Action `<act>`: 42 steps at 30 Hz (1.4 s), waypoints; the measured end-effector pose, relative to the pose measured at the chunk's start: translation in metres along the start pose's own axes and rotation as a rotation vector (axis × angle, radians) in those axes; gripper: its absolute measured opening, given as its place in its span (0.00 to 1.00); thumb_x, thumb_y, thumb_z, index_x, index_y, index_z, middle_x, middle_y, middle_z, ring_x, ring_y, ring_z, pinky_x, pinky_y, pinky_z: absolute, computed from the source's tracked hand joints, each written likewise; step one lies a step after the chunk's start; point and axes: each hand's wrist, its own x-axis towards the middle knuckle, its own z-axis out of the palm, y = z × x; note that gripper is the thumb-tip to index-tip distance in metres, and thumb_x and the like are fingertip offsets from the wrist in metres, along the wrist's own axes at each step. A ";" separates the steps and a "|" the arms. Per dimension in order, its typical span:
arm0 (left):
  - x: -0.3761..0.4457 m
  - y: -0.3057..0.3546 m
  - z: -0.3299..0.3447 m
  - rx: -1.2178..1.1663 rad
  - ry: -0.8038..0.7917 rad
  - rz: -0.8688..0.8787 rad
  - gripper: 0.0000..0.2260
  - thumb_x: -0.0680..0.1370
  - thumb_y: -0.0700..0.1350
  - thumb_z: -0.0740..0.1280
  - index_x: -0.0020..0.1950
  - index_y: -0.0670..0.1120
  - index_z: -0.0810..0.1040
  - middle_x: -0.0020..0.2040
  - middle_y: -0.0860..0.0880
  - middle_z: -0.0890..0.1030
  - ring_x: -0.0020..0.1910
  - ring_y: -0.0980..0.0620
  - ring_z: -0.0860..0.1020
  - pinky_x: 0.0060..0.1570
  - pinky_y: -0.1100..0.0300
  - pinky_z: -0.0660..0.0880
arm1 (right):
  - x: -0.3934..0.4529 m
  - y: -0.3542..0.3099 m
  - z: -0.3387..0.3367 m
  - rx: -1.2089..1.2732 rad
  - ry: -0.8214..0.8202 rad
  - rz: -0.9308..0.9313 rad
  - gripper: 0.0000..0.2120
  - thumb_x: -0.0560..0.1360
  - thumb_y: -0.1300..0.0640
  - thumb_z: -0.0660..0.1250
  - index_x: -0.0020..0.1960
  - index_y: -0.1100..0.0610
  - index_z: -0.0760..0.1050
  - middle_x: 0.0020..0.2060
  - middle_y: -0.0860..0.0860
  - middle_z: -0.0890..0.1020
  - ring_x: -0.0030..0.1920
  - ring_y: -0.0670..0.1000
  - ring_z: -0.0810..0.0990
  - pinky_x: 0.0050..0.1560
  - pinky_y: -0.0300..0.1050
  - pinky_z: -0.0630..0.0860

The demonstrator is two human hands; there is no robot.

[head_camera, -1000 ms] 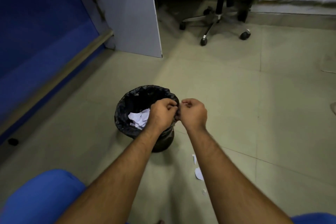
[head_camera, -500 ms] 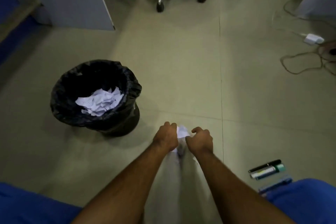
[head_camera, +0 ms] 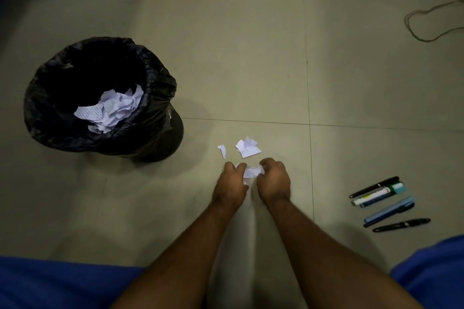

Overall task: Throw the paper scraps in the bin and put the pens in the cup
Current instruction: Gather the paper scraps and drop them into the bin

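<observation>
At lower centre of the frame, the left hand (head_camera: 229, 187) and right hand (head_camera: 273, 180) each pinch a crumpled white paper scrap (head_camera: 252, 172) between them, low over the beige tiled floor (head_camera: 251, 57). Two more white scraps (head_camera: 247, 148) lie just above. The black-lined round bin (head_camera: 100, 98), holding crumpled paper, stands at left. Five pens and markers (head_camera: 384, 202) lie at right.

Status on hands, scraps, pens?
Left hand and right hand pinch one paper scrap. Two scraps on floor beside bin. Pens untouched; no cup visible.
</observation>
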 end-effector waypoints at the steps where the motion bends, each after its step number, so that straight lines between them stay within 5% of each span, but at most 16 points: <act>1: 0.004 -0.001 -0.003 -0.022 0.032 -0.010 0.19 0.76 0.41 0.66 0.67 0.47 0.71 0.61 0.43 0.70 0.54 0.40 0.77 0.54 0.52 0.74 | 0.006 -0.001 -0.002 -0.007 -0.016 -0.034 0.20 0.72 0.65 0.64 0.64 0.56 0.76 0.57 0.56 0.77 0.57 0.59 0.78 0.56 0.45 0.72; 6: 0.020 -0.010 -0.015 -0.146 0.175 0.020 0.07 0.75 0.40 0.61 0.50 0.44 0.78 0.53 0.42 0.76 0.48 0.42 0.78 0.47 0.53 0.74 | 0.013 -0.007 -0.009 -0.032 -0.044 -0.146 0.22 0.71 0.57 0.69 0.66 0.53 0.74 0.56 0.55 0.77 0.56 0.58 0.77 0.54 0.47 0.74; 9: 0.023 -0.013 -0.021 -0.126 0.214 0.020 0.10 0.75 0.37 0.63 0.54 0.44 0.78 0.57 0.42 0.73 0.49 0.41 0.77 0.48 0.53 0.74 | 0.008 -0.011 -0.005 -0.253 -0.119 -0.258 0.30 0.70 0.52 0.70 0.71 0.51 0.69 0.59 0.55 0.73 0.58 0.58 0.74 0.55 0.49 0.75; 13: 0.026 -0.013 -0.020 -0.011 0.131 0.126 0.19 0.71 0.35 0.63 0.62 0.46 0.74 0.55 0.43 0.70 0.45 0.41 0.76 0.44 0.55 0.73 | 0.010 -0.017 0.002 -0.406 -0.076 -0.319 0.18 0.76 0.55 0.64 0.65 0.50 0.73 0.59 0.55 0.74 0.56 0.58 0.74 0.49 0.49 0.76; 17: 0.027 -0.009 -0.016 0.060 0.118 0.113 0.09 0.78 0.43 0.61 0.54 0.43 0.79 0.54 0.43 0.75 0.52 0.43 0.76 0.49 0.55 0.73 | 0.016 -0.023 0.006 -0.479 -0.068 -0.329 0.11 0.77 0.57 0.61 0.55 0.54 0.80 0.56 0.54 0.76 0.52 0.58 0.77 0.44 0.45 0.71; 22: 0.029 -0.020 -0.010 0.029 0.161 0.024 0.09 0.77 0.45 0.65 0.55 0.47 0.83 0.54 0.44 0.78 0.52 0.44 0.79 0.52 0.54 0.76 | 0.025 -0.023 0.003 -0.474 -0.086 -0.335 0.08 0.75 0.60 0.62 0.47 0.57 0.80 0.52 0.54 0.79 0.48 0.57 0.79 0.41 0.43 0.68; 30: 0.036 -0.023 -0.033 -0.369 0.459 -0.235 0.10 0.74 0.37 0.66 0.51 0.45 0.85 0.51 0.44 0.83 0.51 0.44 0.81 0.52 0.61 0.72 | 0.028 -0.025 -0.007 -0.109 0.113 -0.263 0.09 0.78 0.57 0.63 0.51 0.58 0.81 0.48 0.57 0.82 0.48 0.59 0.80 0.44 0.46 0.70; 35: 0.056 -0.017 -0.044 -0.230 0.322 -0.195 0.10 0.77 0.42 0.65 0.54 0.43 0.83 0.55 0.47 0.79 0.53 0.49 0.77 0.48 0.65 0.65 | 0.052 -0.043 -0.005 -0.206 0.096 -0.364 0.09 0.77 0.58 0.63 0.51 0.57 0.81 0.49 0.55 0.80 0.49 0.58 0.79 0.45 0.48 0.75; 38: 0.057 -0.019 -0.042 -0.144 0.222 -0.165 0.13 0.78 0.41 0.64 0.61 0.41 0.80 0.64 0.43 0.77 0.62 0.45 0.76 0.62 0.61 0.68 | 0.057 -0.047 0.002 -0.284 0.028 -0.382 0.14 0.72 0.60 0.64 0.56 0.57 0.80 0.54 0.56 0.79 0.53 0.60 0.76 0.50 0.49 0.76; 42: 0.040 -0.025 -0.040 0.000 0.273 0.006 0.19 0.75 0.36 0.64 0.66 0.42 0.74 0.63 0.40 0.72 0.59 0.39 0.74 0.58 0.52 0.71 | 0.049 -0.044 0.007 -0.307 -0.014 -0.451 0.27 0.65 0.48 0.64 0.63 0.54 0.77 0.57 0.55 0.78 0.54 0.60 0.75 0.53 0.49 0.73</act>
